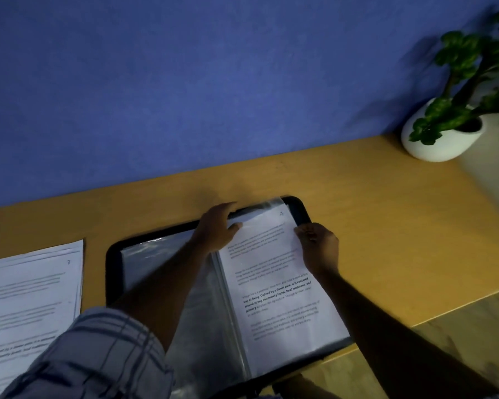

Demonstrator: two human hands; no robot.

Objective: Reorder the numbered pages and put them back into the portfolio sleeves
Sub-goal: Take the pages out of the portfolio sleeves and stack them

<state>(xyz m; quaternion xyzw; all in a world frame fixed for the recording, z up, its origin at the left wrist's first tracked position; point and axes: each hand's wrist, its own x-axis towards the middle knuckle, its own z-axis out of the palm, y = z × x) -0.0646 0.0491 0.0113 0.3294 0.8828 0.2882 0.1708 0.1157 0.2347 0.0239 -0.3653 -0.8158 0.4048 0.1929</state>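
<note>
Looks like we're on the page 4 (pixel 271 283) step, feeding it into the right-side sleeve (pixel 260 207) of the open portfolio (pixel 114 263) on the bench (pixel 386 211). Our left hand (pixel 218 226) grips the sleeve's top and our right hand (pixel 319 246) pinches page 4's edge. Next it probably needs seating square, then a sheet from the loose stack (pixel 26 298).

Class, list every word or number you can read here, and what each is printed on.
"4": top corner of the page in the portfolio.
"7": top corner of the loose stack.
"way of living. Defined by a slower pace, it is centered around strong community bonds, local traditions, and primary": bold lines on that page.
Other print: too blurred.
</note>
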